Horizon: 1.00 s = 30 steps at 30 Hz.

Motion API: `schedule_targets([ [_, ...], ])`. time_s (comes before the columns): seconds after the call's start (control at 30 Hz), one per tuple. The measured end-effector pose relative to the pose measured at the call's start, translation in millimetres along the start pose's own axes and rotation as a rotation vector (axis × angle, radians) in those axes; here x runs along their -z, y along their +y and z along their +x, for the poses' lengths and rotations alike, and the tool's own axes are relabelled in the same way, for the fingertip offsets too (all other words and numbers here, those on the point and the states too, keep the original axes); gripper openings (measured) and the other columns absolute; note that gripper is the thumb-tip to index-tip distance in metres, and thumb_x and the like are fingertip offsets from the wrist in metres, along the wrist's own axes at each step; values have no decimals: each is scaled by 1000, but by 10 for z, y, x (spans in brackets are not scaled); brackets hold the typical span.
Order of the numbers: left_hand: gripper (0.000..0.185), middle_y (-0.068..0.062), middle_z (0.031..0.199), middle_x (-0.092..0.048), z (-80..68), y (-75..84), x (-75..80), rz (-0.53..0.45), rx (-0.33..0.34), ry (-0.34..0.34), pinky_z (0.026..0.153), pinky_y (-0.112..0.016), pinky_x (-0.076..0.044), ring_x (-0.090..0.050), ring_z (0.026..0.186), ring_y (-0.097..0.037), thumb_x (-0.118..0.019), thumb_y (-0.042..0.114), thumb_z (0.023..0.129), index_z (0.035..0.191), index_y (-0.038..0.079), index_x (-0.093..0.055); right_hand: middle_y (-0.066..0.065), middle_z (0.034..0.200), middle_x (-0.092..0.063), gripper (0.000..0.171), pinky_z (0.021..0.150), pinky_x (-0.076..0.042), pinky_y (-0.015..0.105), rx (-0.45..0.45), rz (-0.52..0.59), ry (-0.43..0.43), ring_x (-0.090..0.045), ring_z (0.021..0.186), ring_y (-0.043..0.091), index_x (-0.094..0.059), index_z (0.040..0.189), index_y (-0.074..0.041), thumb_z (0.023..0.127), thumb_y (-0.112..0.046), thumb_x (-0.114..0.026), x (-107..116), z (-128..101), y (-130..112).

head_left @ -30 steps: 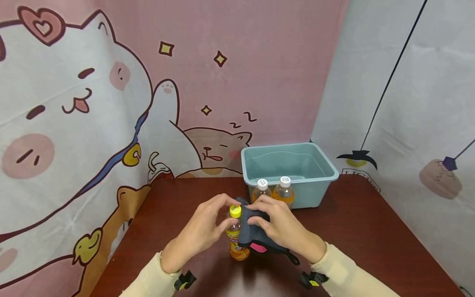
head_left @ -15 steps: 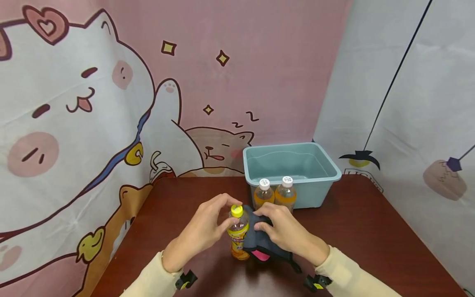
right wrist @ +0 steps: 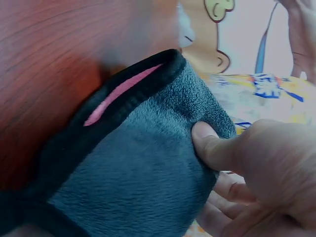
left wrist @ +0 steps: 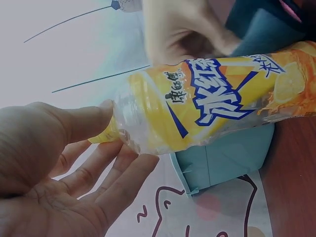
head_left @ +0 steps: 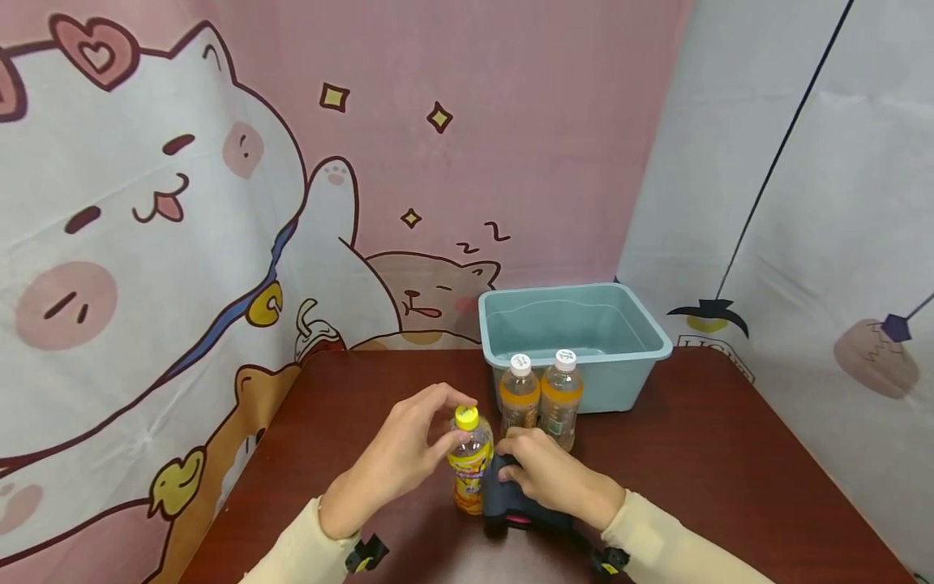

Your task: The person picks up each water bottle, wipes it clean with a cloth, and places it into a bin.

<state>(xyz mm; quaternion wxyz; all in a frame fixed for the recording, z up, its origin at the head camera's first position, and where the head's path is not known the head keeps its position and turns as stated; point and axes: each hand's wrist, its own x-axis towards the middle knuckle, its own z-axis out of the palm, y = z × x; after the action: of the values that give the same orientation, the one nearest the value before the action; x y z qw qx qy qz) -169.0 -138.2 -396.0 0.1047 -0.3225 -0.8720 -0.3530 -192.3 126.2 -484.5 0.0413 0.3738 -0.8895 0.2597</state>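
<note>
Standing upright on the dark red table (head_left: 693, 454), the yellow-capped bottle (head_left: 470, 470) has its long axis vertical, and that is what both hands work around. The left hand (head_left: 404, 454) comes at it from the left and pinches the neck just under the cap between thumb and fingertips; the left wrist view shows the thumb (left wrist: 74, 123) on the clear shoulder of the bottle (left wrist: 207, 108) with the other fingers loosely spread beneath it. The right hand (head_left: 547, 474) is low, just right of the bottle's base, its grip closed on a dark grey fleece cloth (head_left: 511, 503) with a pink lining. In the right wrist view the thumb (right wrist: 217, 148) presses into the cloth (right wrist: 138, 182), which lies against the lower part of the label (right wrist: 256, 98). So the cloth touches the bottle's right side near the bottom, while the left hand steadies the top. The hands sit about equally near the bottle.

Just beyond it, to the far right, two white-capped bottles (head_left: 540, 397) of orange drink stand side by side, right in front of a light blue tub (head_left: 642, 324). Whether they touch the tub I cannot tell. A cartoon cat backdrop (head_left: 182, 203) hangs behind the table.
</note>
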Motion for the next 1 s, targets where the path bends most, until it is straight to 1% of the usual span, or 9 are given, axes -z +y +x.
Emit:
schedule_targets([
  [0.1,45,2,132,-80,2,-7,-8,-2,-6,4,102,-39,-71,-79,121,-15,-94,4,98,135,17,-72,-2,92,-75,10,68,-54,18,4,-6,-40,-67,84,-1,-82,101,-11,101,-7,-91,-66,16,43],
  [0.23,44,2,132,-80,5,-11,-14,-1,-10,7,101,-40,-71,-79,120,-15,-94,5,98,135,16,-73,-3,87,-75,10,64,-50,18,-22,21,-112,-66,80,-3,-81,100,-12,103,-7,-89,-90,44,79],
  [0.33,44,1,132,-80,3,-13,-14,-5,-4,4,101,-41,-72,-79,120,-15,-94,5,98,135,16,-73,-3,90,-78,8,63,-50,18,-50,38,-166,-67,82,-3,-83,105,-12,103,-10,-90,-77,61,87],
  [0.5,45,1,132,-80,5,-23,-12,-18,5,0,104,-41,-71,-79,122,-16,-94,5,98,135,17,-73,-5,96,-79,21,64,-46,20,-57,40,-216,-66,85,1,-83,110,-12,97,-18,-98,-55,79,81],
  [0.6,45,1,132,-80,9,-25,-8,-17,5,1,103,-40,-71,-79,121,-15,-94,5,98,136,17,-73,-5,96,-80,21,64,-46,19,-45,63,-197,-67,87,0,-83,107,-13,95,-15,-100,-59,90,80],
  [0.7,45,1,132,-80,7,-27,-4,-17,8,0,103,-40,-71,-79,121,-15,-94,5,98,136,17,-73,-6,94,-81,17,64,-47,17,-33,95,-155,-69,88,-2,-83,103,-15,95,-10,-98,-66,88,86],
  [0.77,45,1,132,-80,5,-29,-3,-19,11,0,103,-40,-71,-79,121,-15,-94,5,98,136,17,-72,-7,94,-81,17,66,-49,17,-18,101,-120,-69,89,-4,-84,101,-17,95,-10,-98,-71,79,95],
  [0.87,46,1,132,-80,3,-33,-4,-24,14,-2,104,-40,-71,-79,121,-16,-94,4,97,136,17,-72,-7,100,-83,16,72,-56,18,-7,104,-72,-72,94,-2,-85,105,-18,96,-11,-97,-54,62,96],
  [1.0,47,1,132,-80,3,-36,-2,-22,10,-1,103,-40,-71,-78,120,-15,-95,4,97,136,17,-72,-2,112,-85,24,82,-65,23,-23,104,-19,-79,104,6,-87,116,-11,96,-16,-98,6,56,72],
])
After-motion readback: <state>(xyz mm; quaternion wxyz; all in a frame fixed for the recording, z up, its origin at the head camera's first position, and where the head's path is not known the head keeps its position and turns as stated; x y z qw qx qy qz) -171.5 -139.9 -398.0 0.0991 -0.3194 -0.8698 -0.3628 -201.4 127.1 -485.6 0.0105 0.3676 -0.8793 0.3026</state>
